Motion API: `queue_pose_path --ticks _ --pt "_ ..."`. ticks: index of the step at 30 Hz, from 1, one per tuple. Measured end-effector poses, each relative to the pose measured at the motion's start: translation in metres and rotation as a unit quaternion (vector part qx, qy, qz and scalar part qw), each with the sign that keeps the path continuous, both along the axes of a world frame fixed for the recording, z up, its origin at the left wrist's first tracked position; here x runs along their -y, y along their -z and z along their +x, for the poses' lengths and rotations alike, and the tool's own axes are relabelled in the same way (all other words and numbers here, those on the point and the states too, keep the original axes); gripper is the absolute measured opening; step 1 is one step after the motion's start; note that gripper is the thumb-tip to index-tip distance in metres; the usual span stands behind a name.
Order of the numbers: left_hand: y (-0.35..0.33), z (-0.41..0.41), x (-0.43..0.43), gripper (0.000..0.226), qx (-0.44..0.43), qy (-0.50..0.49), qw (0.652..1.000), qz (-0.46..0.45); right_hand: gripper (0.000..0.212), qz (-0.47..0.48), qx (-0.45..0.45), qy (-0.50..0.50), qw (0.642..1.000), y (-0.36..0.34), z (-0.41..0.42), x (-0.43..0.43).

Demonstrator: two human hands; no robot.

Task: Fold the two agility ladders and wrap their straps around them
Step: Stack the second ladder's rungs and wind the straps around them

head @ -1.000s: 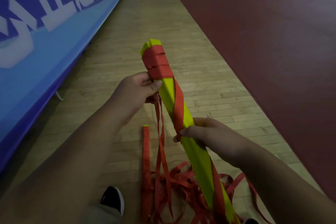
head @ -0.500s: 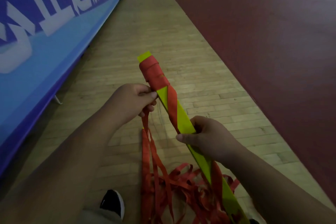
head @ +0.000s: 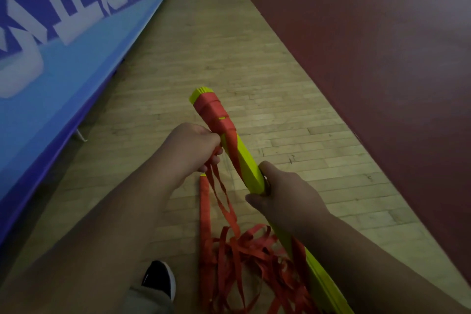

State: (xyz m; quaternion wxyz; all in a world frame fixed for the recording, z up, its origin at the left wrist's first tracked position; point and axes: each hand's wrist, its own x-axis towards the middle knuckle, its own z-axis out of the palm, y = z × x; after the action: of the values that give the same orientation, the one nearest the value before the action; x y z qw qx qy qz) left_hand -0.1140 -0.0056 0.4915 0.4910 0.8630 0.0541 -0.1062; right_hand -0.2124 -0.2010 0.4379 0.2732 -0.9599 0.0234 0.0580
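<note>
A folded bundle of yellow ladder rungs (head: 248, 163) slants from lower right up to centre. Red strap wraps (head: 212, 112) cover its far end just below the yellow tip. My right hand (head: 285, 194) grips the bundle around its middle. My left hand (head: 193, 148) is closed on the red strap (head: 216, 186) right beside the wrapped part, pulling it to the left. The loose rest of the strap hangs down into a tangled red pile (head: 249, 257) on the floor. A second ladder bundle fully wound in red (head: 204, 209) lies on the floor under my hands.
I stand on a strip of pale wooden floor (head: 229, 58). A blue banner board (head: 76, 33) runs along the left, with a metal foot (head: 81, 135) sticking out. Dark red court surface (head: 382, 58) fills the right. My black shoe (head: 159, 280) is at the bottom.
The bundle rolled in my right hand and one more turn of strap went around it. My left hand stayed closed on the strap beside the wraps.
</note>
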Motion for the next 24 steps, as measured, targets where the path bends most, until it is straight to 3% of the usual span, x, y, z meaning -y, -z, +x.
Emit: queue_pose_path --ticks 7,11,14,16,19,24 --pt "-0.001 0.001 0.004 0.023 0.002 0.004 0.999 -0.051 0.033 0.075 -0.036 0.001 0.997 0.005 0.003 0.003" --pt "0.003 -0.002 0.006 0.023 0.031 0.013 0.999 0.017 0.038 0.023 -0.027 -0.012 0.999 0.006 0.0 0.005" --pt "0.001 -0.003 0.006 0.024 0.009 0.011 1.0 -0.02 0.047 0.023 -0.013 -0.01 1.0 0.005 0.0 0.007" --pt "-0.002 -0.003 0.007 0.036 0.006 0.003 0.999 -0.046 0.047 0.036 -0.005 -0.01 0.999 0.004 0.0 0.007" --pt "0.003 -0.002 0.008 0.057 0.05 -0.011 0.999 -0.006 0.043 0.035 -0.001 -0.016 0.999 0.001 -0.001 0.006" --pt "0.004 0.002 0.008 0.054 0.053 -0.021 0.998 -0.018 0.035 0.043 -0.032 -0.025 0.998 -0.005 0.0 0.005"
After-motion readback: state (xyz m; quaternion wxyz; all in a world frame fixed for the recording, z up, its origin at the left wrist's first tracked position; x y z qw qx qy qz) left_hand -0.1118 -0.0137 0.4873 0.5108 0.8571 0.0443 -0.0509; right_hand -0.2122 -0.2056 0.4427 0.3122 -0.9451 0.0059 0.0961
